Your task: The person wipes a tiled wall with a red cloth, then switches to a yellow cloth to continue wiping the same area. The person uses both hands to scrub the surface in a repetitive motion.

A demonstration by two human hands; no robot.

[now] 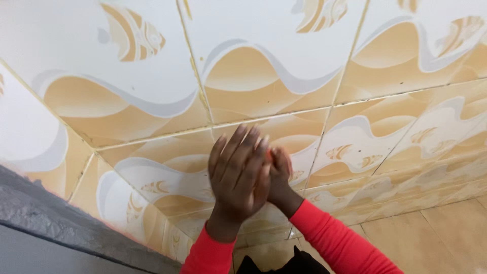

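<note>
1. Two red sleeves come up from the bottom middle of the frame, and both are cut off at the bottom edge.
2. Between the sleeves sits one dark shape at the bottom edge. Too little of it shows to tell what it is.
3. Two hands meet in the middle of the frame. The left hand is in front, with its back to the camera and its fingers spread out flat and pointing up.
4. Most of the right hand hides behind the left one. I cannot tell if it is open or curled up.
5. One small orange bit peeks out between the two hands. It is blurry, so I cannot tell what it is or which hand has it.
6. Behind the hands is a tiled wall with cream and tan waves. Three fish pictures show along the top: one at the upper left, one at the top middle, one at the upper right.
7. One grey ledge runs across the lower left corner.
8. Tan floor tiles fill the lower right corner.
</note>
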